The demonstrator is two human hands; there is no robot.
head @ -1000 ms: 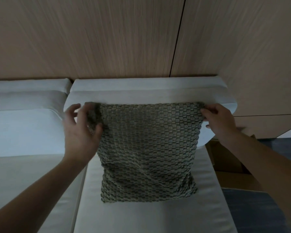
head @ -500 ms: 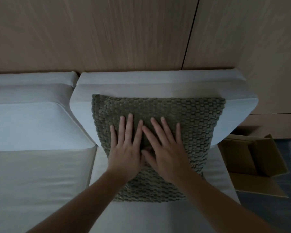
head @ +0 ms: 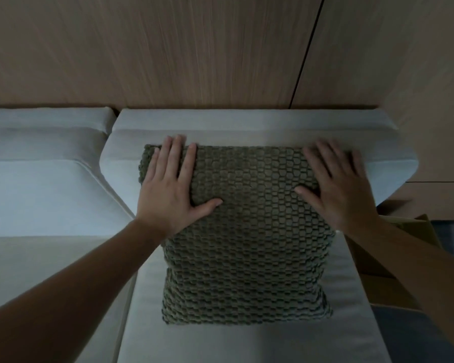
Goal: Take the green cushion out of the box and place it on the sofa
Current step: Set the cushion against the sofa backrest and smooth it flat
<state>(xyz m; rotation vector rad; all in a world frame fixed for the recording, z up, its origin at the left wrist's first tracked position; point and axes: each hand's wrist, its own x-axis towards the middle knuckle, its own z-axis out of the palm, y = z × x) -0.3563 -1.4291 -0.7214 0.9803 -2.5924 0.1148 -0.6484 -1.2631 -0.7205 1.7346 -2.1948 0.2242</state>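
The green cushion (head: 247, 231), a square one with a knitted honeycomb surface, stands on the seat of the pale grey fabric sofa (head: 247, 344) and leans against its back cushion, near the right end of the sofa. Its lower edge rests on the seat and its upper edge reaches almost to the top of the backrest.

What has changed is the place of the hands. One second ago they pinched the two upper corners of the cushion; half a second ago they were pressed together on its middle. Now they are spread apart again. The left hand (head: 171, 189) lies flat and open on the upper left part of the cushion, fingers stretched, gripping nothing. The right hand (head: 336, 189) lies the same way on the upper right part; it is a little blurred, but the fingers look extended and not closed around the fabric. I judge that the person is smoothing the cushion into shape against the backrest, not carrying it any more. So the task seems nearly complete: the cushion is out of the box and on the sofa, and only the lifting away of the hands remains.

The brown cardboard box (head: 404, 258) stands on the floor just beside the right end of the sofa, partly hidden behind the right forearm. Only a part of its flaps and wall is visible, so I cannot tell if anything remains inside. Behind the sofa is a wall of light wooden panels (head: 194, 48).
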